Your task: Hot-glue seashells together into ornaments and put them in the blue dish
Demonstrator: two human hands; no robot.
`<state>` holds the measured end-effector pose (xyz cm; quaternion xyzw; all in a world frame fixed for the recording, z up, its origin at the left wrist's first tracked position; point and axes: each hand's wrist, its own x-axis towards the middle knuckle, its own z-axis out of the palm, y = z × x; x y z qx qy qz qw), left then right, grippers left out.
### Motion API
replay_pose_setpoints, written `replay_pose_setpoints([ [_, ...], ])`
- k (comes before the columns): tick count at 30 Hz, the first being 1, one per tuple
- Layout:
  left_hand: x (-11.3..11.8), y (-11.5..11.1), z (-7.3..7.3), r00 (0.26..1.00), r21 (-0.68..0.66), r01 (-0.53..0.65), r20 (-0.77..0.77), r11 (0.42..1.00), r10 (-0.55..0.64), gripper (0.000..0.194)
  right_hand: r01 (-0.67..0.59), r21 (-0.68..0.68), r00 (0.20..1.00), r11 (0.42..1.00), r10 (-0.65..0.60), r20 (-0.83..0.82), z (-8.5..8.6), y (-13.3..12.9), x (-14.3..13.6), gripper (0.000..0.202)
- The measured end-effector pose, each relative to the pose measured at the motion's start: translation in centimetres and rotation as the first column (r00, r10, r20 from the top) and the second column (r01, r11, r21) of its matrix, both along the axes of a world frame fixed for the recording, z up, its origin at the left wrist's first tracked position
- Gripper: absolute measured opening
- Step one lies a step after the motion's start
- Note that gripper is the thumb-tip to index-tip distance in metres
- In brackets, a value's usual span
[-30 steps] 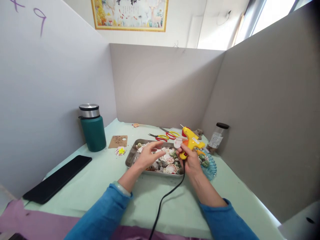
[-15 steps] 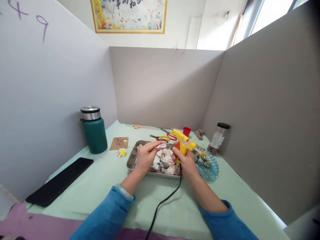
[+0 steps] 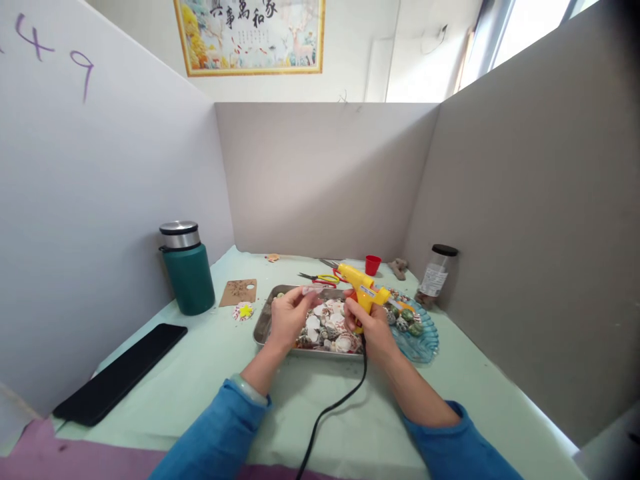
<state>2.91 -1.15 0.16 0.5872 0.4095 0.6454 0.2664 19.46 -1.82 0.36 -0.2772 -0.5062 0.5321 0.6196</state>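
My right hand is wrapped around the handle of a yellow glue gun, whose nozzle points up and to the left. A black cord runs from the handle down toward me. Between thumb and fingers, my left hand pinches a small, pale pinkish seashell, held close to the nozzle. Both hands are above a metal tray filled with seashells. To the right is a blue scalloped plate with green and striped shells, partly behind my right hand.
A green bottle and a black phone-like slab are on the left. Nearby lie a brown card and a flower-decorated shell. Scissors, a red cup and a lidded jar stand farther back. Grey panels enclose the table.
The shell in my left hand has tilted, showing a thinner, paler side. The glue gun's nozzle has shifted slightly left and down toward it. The camera view has tipped up a little.
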Motion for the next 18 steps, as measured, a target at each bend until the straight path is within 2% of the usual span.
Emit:
replay_pose_setpoints([
  [3,0.18,0.31,0.13,0.971,-0.229,0.159,0.211,0.960,-0.111,0.025,-0.054,0.029,0.998,0.998,0.053,0.039,-0.10,-0.16,0.02,0.034],
  [5,0.22,0.33,0.28,0.944,-0.279,0.219,0.302,0.935,-0.131,0.029,-0.051,0.033,0.993,0.998,0.048,0.108,-0.31,-0.10,0.04,0.034],
  [7,0.18,0.25,0.42,0.927,-0.302,0.246,0.352,0.921,-0.133,0.031,0.016,0.038,0.974,0.999,-0.024,0.225,-0.58,0.07,0.07,0.037],
  [9,0.09,0.16,0.54,0.922,-0.314,0.254,0.364,0.915,-0.131,0.031,0.101,0.067,0.928,0.993,-0.118,0.353,-0.82,0.24,0.10,0.040],
  [11,-0.01,0.12,0.62,0.927,-0.327,0.252,0.353,0.911,-0.130,0.029,0.134,0.100,0.884,0.986,-0.164,0.438,-0.92,0.30,0.11,0.042],
  [18,-0.12,0.26,0.56,0.943,-0.350,0.212,0.319,0.912,-0.097,0.027,0.072,0.163,0.820,0.984,-0.152,0.552,-0.64,0.13,0.00,0.037],
])
